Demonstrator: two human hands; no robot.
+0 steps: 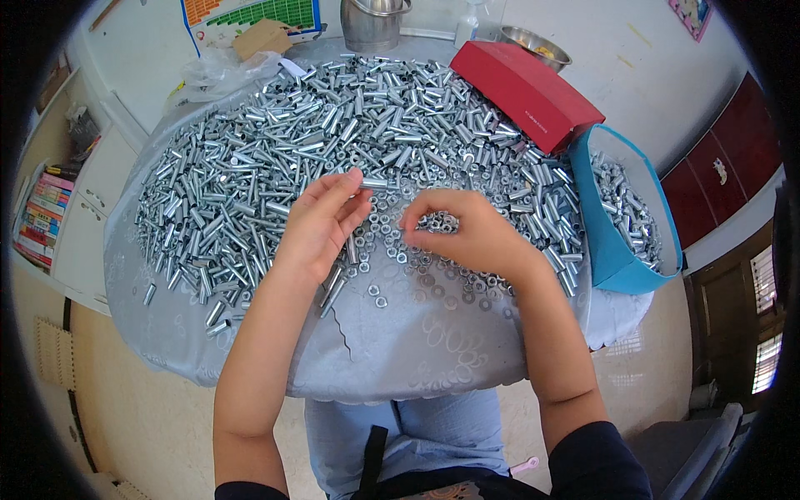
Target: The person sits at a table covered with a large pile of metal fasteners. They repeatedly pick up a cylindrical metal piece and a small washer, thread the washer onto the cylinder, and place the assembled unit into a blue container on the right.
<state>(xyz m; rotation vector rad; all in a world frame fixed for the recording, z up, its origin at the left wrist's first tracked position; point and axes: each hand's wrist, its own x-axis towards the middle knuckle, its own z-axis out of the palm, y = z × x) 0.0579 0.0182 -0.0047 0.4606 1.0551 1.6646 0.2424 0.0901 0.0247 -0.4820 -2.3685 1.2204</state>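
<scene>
Between the thumb and fingers of my left hand [321, 221] is a shiny metal sleeve [377, 183], held roughly level and pointing right. My right hand [458, 223] is closed in a pinch just right of it, low over the loose hex nuts [390, 237]; what its fingertips hold, if anything, is too small to make out. A large heap of metal sleeves [333, 117] spreads behind and to both sides of my hands. Flat washers [437, 292] lie beside the nuts, nearer to me.
On the right, a blue fabric bin [612, 242] holds more metal parts. A red box [529, 92] lies at the far right, with a steel bowl [517, 35] behind it. A plastic bag [225, 79] and a metal pot [371, 29] stand at the back of the cloth-covered table [383, 367].
</scene>
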